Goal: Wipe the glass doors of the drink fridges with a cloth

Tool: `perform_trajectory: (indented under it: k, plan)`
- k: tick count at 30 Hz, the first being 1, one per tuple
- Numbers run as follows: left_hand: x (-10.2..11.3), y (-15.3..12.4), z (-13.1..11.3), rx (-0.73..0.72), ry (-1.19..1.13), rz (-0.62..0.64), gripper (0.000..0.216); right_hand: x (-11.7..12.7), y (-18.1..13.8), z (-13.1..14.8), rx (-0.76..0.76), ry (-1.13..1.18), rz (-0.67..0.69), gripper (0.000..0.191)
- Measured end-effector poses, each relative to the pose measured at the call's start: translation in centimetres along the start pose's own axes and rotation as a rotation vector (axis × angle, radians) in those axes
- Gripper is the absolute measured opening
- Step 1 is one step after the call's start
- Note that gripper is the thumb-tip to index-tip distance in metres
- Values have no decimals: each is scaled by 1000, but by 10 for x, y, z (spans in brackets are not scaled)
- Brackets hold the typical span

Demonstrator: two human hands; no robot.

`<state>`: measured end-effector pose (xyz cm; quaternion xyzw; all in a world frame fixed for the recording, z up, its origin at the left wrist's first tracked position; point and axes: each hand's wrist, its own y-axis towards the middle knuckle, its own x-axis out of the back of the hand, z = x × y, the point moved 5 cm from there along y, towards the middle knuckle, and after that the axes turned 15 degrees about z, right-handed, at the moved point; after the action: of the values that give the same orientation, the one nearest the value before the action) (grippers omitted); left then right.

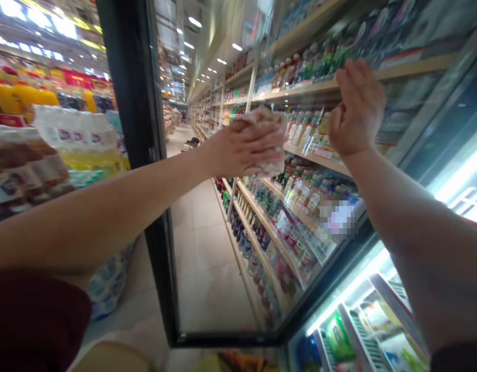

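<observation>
My left hand (254, 147) lies spread over a crumpled pale cloth (275, 165), pressing it against the glass door (207, 289) near its middle. The cloth sticks out around the fingers at the top and right. Higher and to the right, my right hand (358, 108) is raised with the fingers stretched up and the thumb apart, and nothing shows in it. It is at the glass; whether the palm touches it I cannot tell. A black frame (133, 77) edges the door, which stands swung out from a lit cooler.
Beyond the glass run long shelves (261, 217) of bottles beside a tiled aisle (188, 227). Shrink-wrapped bottle packs (79, 139) are stacked at left. The lit cooler (354, 330) with packaged goods is at lower right. A person (190, 143) is low in the distance.
</observation>
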<state>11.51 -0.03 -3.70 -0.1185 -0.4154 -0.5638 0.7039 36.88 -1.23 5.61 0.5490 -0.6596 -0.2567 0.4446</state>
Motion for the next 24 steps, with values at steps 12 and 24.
perform_trajectory:
  k: [12, 24]
  plan:
    - [-20, -3, -23, -39, -16, -117, 59, 5, 0, 5, -45, 60, 2, 70]
    - [29, -9, 25, 291, -83, -346, 67, 7, 0, 7, -46, 79, -4, 66]
